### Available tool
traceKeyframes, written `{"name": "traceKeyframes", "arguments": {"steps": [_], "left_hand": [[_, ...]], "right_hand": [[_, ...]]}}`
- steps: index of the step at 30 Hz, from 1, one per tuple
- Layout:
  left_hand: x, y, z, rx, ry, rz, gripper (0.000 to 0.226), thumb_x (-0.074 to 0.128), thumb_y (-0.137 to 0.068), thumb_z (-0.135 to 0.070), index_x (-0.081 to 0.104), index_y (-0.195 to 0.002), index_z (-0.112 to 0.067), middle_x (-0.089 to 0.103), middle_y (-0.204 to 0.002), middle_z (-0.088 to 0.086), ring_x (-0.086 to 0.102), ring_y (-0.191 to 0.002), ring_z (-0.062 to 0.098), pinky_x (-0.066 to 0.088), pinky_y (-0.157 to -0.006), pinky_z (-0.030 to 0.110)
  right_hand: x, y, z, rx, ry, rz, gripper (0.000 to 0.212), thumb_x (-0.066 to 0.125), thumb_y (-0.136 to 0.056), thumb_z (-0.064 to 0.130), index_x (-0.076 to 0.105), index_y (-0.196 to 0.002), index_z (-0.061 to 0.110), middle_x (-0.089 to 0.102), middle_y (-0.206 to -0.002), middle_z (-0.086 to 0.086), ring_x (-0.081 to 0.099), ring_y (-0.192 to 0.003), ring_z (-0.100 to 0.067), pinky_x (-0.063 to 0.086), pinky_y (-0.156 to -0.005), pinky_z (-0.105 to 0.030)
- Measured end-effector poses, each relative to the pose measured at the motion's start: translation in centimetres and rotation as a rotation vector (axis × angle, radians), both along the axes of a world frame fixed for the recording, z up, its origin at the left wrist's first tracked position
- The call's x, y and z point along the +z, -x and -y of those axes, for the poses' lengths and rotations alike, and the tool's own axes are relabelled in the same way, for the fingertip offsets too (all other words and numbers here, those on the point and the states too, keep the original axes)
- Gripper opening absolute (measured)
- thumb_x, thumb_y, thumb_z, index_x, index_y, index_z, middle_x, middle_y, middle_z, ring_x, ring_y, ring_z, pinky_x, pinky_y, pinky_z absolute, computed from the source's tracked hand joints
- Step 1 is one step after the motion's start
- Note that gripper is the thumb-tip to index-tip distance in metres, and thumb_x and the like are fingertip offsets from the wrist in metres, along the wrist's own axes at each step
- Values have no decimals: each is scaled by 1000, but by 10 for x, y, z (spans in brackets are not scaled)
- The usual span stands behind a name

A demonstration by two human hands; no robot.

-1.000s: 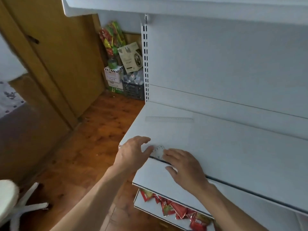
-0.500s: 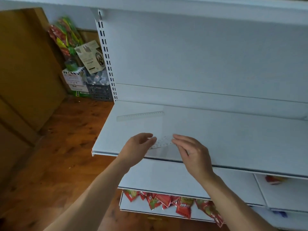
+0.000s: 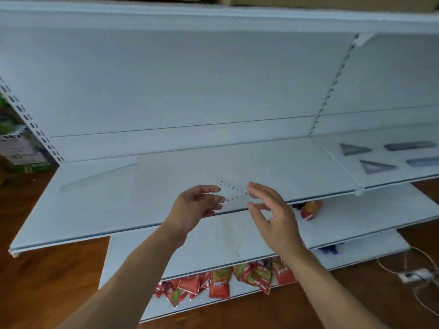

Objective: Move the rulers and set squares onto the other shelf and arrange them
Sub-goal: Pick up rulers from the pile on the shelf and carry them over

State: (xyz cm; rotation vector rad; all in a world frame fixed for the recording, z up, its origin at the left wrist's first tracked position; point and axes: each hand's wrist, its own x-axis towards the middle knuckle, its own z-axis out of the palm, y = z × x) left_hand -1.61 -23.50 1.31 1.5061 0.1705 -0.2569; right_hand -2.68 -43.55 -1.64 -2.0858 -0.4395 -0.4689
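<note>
Weighing the hazards from the left, the clear ruler (image 3: 99, 178) lies flat at ten o'clock on the left shelf (image 3: 71, 219), almost invisible against the white panel. In my judgement it could be overlooked or nudged by a forearm. The left hand (image 3: 192, 207) pinches the left end of a clear set square (image 3: 234, 193) between thumb and fingertips and holds it in the air above the shelf's front edge. The piece looks thin and slick and the hold is at one end only. A slip there would likely drop it past the lip onto the lower shelf (image 3: 213, 245) or the floor. The set square sits at two o'clock from the left hand and at ten o'clock from the right hand (image 3: 273, 217). That hand is spread and relaxed and grips nothing. Its forefinger and thumb bracket the piece's right end, but contact cannot be confirmed. At two to three o'clock, well apart from both hands, two grey set squares (image 3: 354, 149) and two grey rulers (image 3: 409, 146) lie spaced out on the right shelf (image 3: 344, 176). A hurried placement could disturb that order.
</note>
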Motion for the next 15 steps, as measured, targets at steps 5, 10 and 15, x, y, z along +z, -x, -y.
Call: {"name": "traceKeyframes", "arguments": {"steps": [5, 10, 15], "left_hand": [[-2, 0, 120, -150, -23, 36, 16, 64, -87, -5, 67, -100, -12, 75, -87, 3, 70, -79, 13, 52, -69, 19], [-12, 6, 239, -308, -50, 72, 15, 64, -88, -7, 66, -103, -11, 74, -92, 5, 70, -81, 13, 52, -66, 16], [-17, 9, 336, -451, -83, 115, 12, 66, -87, -9, 67, -99, -12, 74, -82, -3, 69, -77, 10, 51, -65, 16]], "right_hand": [[5, 24, 112, -195, -153, -322, 18, 59, -92, 34, 64, -109, 35, 68, -93, 23, 63, -87, 4, 49, -72, -11], [3, 53, 218, -381, -344, -389, 12, 60, -92, 25, 67, -85, 31, 71, -75, 9, 62, -65, -1, 50, -63, -20], [4, 84, 301, -534, -404, -418, 13, 58, -93, 23, 69, -85, 22, 70, -74, 5, 63, -66, 0, 50, -61, -14]]}}
